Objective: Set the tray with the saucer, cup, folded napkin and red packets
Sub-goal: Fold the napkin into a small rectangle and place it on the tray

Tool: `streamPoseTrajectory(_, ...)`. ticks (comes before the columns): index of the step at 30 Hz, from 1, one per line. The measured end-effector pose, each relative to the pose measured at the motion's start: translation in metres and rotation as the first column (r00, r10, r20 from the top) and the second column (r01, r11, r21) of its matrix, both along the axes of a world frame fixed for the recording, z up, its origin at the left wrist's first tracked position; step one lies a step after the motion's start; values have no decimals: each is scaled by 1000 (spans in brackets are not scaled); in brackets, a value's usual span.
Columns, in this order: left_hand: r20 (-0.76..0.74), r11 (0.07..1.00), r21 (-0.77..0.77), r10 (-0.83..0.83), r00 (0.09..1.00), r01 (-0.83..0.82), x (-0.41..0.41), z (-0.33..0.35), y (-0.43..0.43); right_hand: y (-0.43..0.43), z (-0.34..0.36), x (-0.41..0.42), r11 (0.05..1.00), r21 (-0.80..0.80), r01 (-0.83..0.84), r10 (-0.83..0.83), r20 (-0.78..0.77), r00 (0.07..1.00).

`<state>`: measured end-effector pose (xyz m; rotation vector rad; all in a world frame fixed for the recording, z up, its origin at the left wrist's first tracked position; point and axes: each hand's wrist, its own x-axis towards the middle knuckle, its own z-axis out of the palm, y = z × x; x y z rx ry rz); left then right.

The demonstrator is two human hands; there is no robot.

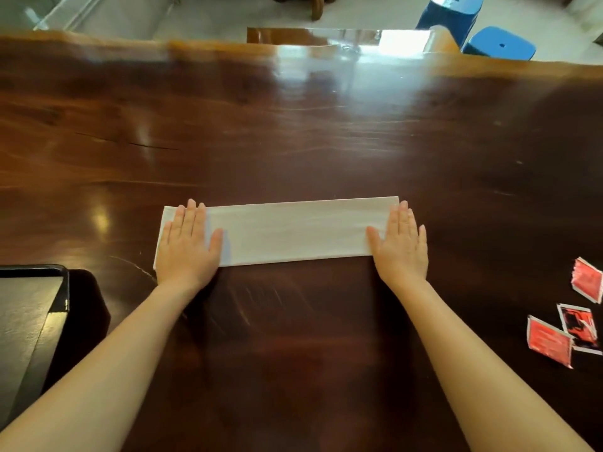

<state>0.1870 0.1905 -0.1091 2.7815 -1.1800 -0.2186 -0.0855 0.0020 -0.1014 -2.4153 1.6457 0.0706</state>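
A white napkin (293, 231), folded into a long narrow strip, lies flat on the dark wooden table (293, 132) in front of me. My left hand (187, 244) presses flat on its left end with straight fingers. My right hand (401, 244) presses flat on its right end the same way. Three red packets (551, 344) lie loose on the table at the right edge. A black tray (63, 288) shows at the lower left, only its corner in view. No saucer or cup is in view.
Blue stools (499, 45) and a wooden bench (326, 35) stand beyond the table's far edge. A crack (143, 144) runs through the tabletop at the left.
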Motion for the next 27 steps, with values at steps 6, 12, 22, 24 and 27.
streamPoseTrajectory(6, -21, 998, 61, -2, 1000, 3, 1, 4, -3, 0, 27, 15, 944, -39, 326, -314, 183, 932)
streamPoseTrajectory(12, -144, 984, 163, -42, 989, 66, 13, 15, -5, -33, 52, 1, 638, 612, 467, -731, 291, 617)
streamPoseTrajectory(22, -748, 909, -343, -417, 517, 237, -49, 169, -64, -1, 204, 25, 834, 542, -99, -355, 666, 657)
streamPoseTrajectory(24, -724, 847, -484, -528, 443, 219, -57, 219, -78, 10, 250, 32, 869, 451, -204, -195, 690, 697)
streamPoseTrajectory(27, -678, 770, -606, -631, 377, 199, -54, 281, -87, 24, 311, 37, 869, 377, -319, -44, 703, 710)
